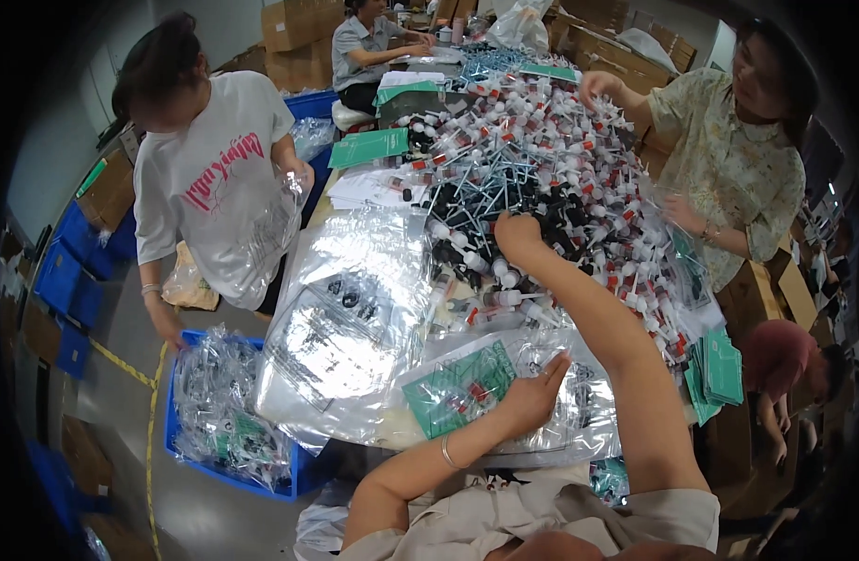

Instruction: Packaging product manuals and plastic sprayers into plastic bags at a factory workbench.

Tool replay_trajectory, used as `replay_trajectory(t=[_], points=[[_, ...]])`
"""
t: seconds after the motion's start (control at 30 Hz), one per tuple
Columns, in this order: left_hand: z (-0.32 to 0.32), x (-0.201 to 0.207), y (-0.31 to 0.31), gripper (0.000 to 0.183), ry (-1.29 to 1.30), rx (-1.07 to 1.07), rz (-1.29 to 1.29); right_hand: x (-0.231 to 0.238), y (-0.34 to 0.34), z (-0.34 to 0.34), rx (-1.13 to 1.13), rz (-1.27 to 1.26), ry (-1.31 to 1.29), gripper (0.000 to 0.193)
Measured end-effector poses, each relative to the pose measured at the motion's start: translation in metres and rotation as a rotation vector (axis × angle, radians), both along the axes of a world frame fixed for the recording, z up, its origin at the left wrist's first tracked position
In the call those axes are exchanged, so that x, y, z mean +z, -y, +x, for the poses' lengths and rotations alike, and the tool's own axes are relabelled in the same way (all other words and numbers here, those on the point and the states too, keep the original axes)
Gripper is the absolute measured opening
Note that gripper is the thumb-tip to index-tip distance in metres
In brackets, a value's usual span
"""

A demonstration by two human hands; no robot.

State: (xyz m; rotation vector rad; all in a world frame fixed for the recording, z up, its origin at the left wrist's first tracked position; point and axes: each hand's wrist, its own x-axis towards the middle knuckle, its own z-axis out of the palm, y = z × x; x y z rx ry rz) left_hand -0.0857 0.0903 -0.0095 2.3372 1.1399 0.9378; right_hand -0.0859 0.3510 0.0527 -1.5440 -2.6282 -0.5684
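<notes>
My left hand [534, 396] is at the table's near edge, its fingers pressed together on a clear plastic bag. Inside that bag, left of the hand, lies a green printed card [459, 387] with small red-and-clear pieces over it. My right hand [519, 239] reaches across to the heap, fingers curled down among long silvery screws [490, 187] and black knobs [562, 210]. Its fingertips are partly hidden, so what they grip cannot be made out. White nozzle-like caps and small red-capped bottles [541, 122] spread around and beyond it.
Flat clear bags [350, 309] are stacked left of my hands. Green cards lie at the far left [368, 147] and right edge [719, 369]. A blue crate [298, 472] of filled bags stands on the floor. Co-workers stand at left and right; another sits at the far end.
</notes>
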Motion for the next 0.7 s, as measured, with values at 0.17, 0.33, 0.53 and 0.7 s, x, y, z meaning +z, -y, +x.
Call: replay_trajectory(t=[0.17, 0.33, 0.53, 0.7], points=[[-0.001, 0.005, 0.0, 0.069, -0.044, -0.011, -0.005, -0.001, -0.013, 0.001, 0.026, 0.031, -0.043, 0.022], [-0.003, -0.001, -0.001, 0.067, 0.01, -0.02, 0.022, 0.003, -0.011, 0.005, 0.028, -0.021, -0.04, 0.028], [0.0, -0.003, 0.0, 0.068, 0.009, 0.001, 0.024, 0.009, -0.009, 0.022, 0.103, -0.05, -0.166, 0.037], [0.0, 0.008, 0.001, 0.067, -0.014, 0.002, -0.061, 0.039, 0.002, 0.042, -0.06, -0.489, -1.137, 0.024]])
